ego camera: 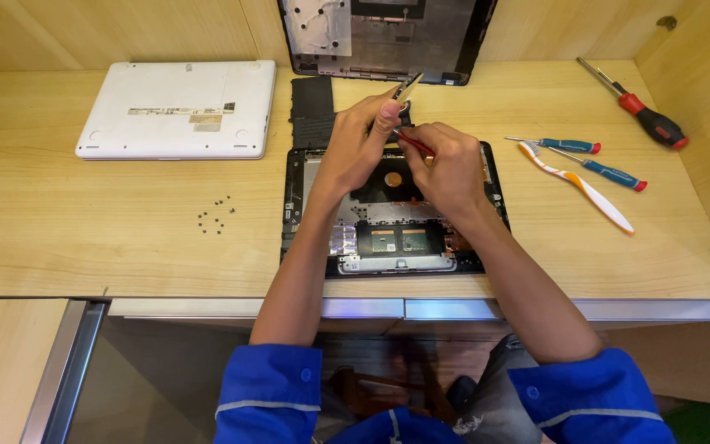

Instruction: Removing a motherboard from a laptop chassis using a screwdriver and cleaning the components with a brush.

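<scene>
An opened black laptop base (297, 197) lies on the wooden desk with its inner boards exposed. My left hand (359, 144) hovers over its far edge, pinching metal tweezers (408, 85) whose tips point up and away. Beside it, my right hand (449, 164) grips a thin red-handled screwdriver (414, 145) angled toward the left hand. Both hands meet above the upper middle of the laptop base. A flat black battery pack (312, 111) rests just beyond the base, partly hidden by my left hand.
A closed white laptop (178, 107) lies at far left. Several tiny screws (215, 215) are scattered left of the base. A removed black cover (388, 37) leans at the back wall. Two blue screwdrivers (573, 146), a toothbrush (585, 187) and a big red-black screwdriver (638, 105) lie right.
</scene>
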